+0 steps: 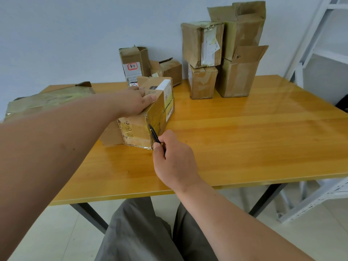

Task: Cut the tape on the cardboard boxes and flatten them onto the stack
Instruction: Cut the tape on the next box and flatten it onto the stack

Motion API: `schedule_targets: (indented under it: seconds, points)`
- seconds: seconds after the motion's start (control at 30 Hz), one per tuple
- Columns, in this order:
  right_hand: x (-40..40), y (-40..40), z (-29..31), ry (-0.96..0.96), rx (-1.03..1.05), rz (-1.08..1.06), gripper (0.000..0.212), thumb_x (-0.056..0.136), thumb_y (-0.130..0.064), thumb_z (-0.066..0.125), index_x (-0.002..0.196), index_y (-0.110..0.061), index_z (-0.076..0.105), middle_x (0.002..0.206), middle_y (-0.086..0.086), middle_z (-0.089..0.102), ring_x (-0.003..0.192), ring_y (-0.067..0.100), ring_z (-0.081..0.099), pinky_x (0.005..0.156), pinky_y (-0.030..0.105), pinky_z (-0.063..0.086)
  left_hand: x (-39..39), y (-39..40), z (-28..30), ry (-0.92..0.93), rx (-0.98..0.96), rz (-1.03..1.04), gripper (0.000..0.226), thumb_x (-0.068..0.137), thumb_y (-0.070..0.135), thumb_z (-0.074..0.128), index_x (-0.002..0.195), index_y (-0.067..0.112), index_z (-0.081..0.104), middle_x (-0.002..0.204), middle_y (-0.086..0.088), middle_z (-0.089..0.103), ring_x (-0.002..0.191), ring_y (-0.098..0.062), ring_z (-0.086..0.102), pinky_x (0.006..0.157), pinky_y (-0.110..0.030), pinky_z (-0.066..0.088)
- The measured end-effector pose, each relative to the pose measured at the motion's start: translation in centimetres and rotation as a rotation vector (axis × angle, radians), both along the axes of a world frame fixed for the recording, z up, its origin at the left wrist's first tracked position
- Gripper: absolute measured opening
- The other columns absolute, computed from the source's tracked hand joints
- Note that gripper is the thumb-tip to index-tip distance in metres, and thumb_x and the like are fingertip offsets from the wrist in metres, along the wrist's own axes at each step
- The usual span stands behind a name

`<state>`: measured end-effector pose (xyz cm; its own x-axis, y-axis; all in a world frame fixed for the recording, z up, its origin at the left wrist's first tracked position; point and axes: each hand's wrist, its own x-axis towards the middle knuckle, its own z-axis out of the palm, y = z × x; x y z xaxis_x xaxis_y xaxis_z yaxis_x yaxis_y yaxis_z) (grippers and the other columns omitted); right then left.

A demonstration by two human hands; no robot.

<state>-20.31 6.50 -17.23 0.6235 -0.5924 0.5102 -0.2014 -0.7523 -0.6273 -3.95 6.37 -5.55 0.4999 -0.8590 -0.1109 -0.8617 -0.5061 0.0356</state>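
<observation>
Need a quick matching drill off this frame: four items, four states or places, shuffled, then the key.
Things:
1. left hand
2. right hand
3. flattened cardboard
4. box with red-marked label

States:
A. lies flat at the table's far left
B. pinches a black cutter at the taped box's corner
C. stands upright by the wall
D. rests on top of the taped box

Pairs: 1-D, 2-B, 3-A, 4-C
</observation>
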Motion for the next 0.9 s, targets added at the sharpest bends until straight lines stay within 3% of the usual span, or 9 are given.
schedule_targets:
  seconds: [0.43,0.57,0.9]
  points:
    - [1.0,1.0,0.1,0.038,-0.013,-0.067,0.007,0.1,-0.022,0.049,0.094,-0.02,0.045,0.065,-0.011,0.043,0.047,0.0,0.038,0.047,0.011,0.023,0.1,0.2,0.0,0.036,-0.01,0.019,0.067,0.101,0.054,0.015,0.154,0.014,0.017,0.162,-0.006,0.013,0.148,-0.021,0.009,0.117,-0.04,0.013]
    - [1.0,1.2,0.3,0.074,-0.015,-0.075,0.015,0.1,-0.021,0.048,0.091,-0.024,0.037,0.063,-0.015,0.036,0.048,0.002,0.038,0.047,0.011,0.023,-0.2,0.2,0.0,0.046,-0.011,0.006,0.066,0.102,0.052,0.015,0.154,0.012,0.017,0.162,-0.006,0.012,0.149,-0.02,0.008,0.117,-0.039,0.012]
    - [0.5,1.2,1.2,0.294,0.047,-0.05,0.015,0.1,-0.019,0.043,0.088,-0.024,0.036,0.062,-0.009,0.041,0.051,0.007,0.039,0.046,0.018,0.021,0.6,0.2,-0.1,0.081,-0.012,-0.006,0.068,0.1,0.055,0.015,0.155,0.015,0.016,0.162,-0.005,0.011,0.148,-0.022,0.009,0.118,-0.041,0.013]
